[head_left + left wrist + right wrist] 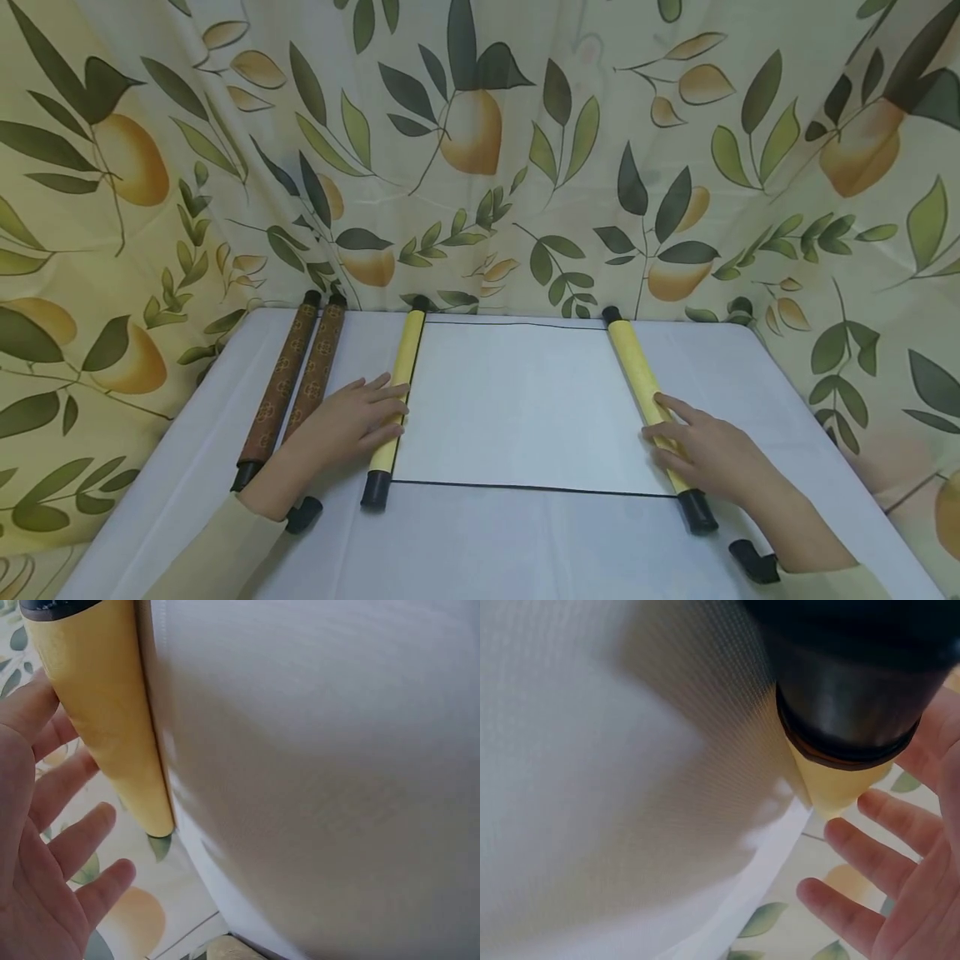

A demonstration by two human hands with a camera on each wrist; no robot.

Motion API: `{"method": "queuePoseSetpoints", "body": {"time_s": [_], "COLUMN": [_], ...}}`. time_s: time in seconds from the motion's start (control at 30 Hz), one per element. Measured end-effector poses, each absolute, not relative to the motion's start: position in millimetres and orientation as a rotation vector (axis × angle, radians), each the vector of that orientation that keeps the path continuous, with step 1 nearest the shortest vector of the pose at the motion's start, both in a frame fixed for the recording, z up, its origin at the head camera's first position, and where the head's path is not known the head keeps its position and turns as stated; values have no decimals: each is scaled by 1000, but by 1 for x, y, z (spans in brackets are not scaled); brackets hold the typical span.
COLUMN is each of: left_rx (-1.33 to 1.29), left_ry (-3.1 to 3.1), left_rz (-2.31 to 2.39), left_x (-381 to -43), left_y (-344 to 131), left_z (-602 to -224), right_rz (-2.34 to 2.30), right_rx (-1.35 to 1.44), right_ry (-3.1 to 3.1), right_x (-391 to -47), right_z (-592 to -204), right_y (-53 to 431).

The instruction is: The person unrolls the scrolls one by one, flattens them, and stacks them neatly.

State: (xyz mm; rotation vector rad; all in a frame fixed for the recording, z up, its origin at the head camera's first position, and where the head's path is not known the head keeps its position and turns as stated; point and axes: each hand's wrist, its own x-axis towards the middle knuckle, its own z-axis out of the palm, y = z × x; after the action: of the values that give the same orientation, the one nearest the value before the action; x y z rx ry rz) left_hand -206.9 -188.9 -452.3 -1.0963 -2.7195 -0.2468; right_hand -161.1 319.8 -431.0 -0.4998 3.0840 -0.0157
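A scroll lies partly unrolled, its white sheet edged with thin black lines between two yellow rolls with black end knobs. My left hand rests its fingertips on the left yellow roll. In the left wrist view, the fingers of that hand are spread beside the roll. On the other side, my right hand lays its fingers over the right yellow roll. The right wrist view has the black knob close up, with loosely extended fingers next to the roll.
Two rolled brown patterned scrolls, one outer and one inner, lie side by side left of the unrolled one. A white cloth covers the table. Behind and beside it hangs a fruit-and-leaf patterned curtain.
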Motion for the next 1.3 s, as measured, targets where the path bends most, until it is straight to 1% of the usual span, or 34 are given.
{"method": "queuePoseSetpoints", "body": {"time_s": [0.47,0.77,1.3], "left_rx": [-1104,-1059,-1049], "left_ry": [-2724,-2766,-2735], "left_rz": [-208,-179,-237], "left_x": [-205,-204,-202], "left_y": [-195,-199,-204], "left_z": [-449,-450,-453], "right_rz": [-15,-20,-28], "right_rx": [-518,-523,-537], "right_ry": [3101,3102,3090], "right_x": [-160,-162,-163], "right_z": [-433,-432,-430], "right_y": [324,327,329]}}
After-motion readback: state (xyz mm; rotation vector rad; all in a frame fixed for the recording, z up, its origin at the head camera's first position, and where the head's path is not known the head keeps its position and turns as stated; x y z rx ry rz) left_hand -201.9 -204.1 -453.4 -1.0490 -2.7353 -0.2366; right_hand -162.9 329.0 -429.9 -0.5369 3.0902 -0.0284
